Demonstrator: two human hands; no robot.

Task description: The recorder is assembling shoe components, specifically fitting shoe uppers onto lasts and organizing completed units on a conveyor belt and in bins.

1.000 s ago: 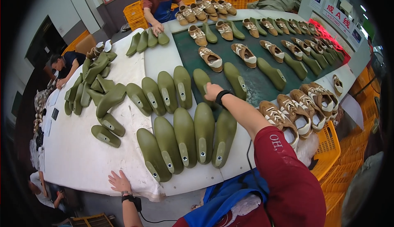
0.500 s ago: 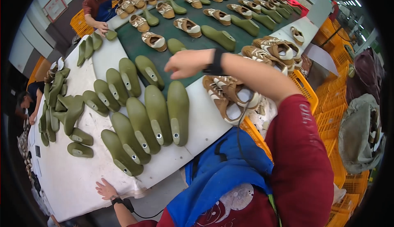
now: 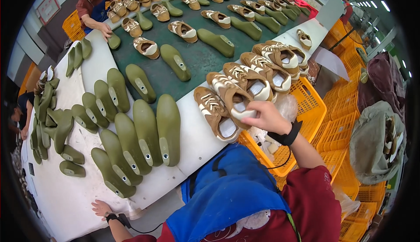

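My right hand (image 3: 267, 118) is closed on the white heel of a brown sneaker (image 3: 224, 88) with white stripes. That sneaker tilts among other brown sneakers (image 3: 211, 110) lined up along the right edge of the table. My left hand (image 3: 101, 208) lies with its fingers spread on the near-left table edge, holding nothing. Between my hands stand two rows of green shoe lasts (image 3: 169, 130), toes pointing away. On the dark green belt (image 3: 175, 92), a single last (image 3: 175, 62) lies beside a sneaker (image 3: 146, 47).
Rows of sneakers and lasts fill the belt toward the far end. Orange crates (image 3: 308, 104) stand close on my right. More lasts are heaped on the left (image 3: 59, 124). A co-worker's hand (image 3: 105, 30) touches a last across the table.
My right hand has moved from above the belt back to the right and taken hold of a sneaker's heel. The last it partly covered now shows whole. My left hand stays on the table.
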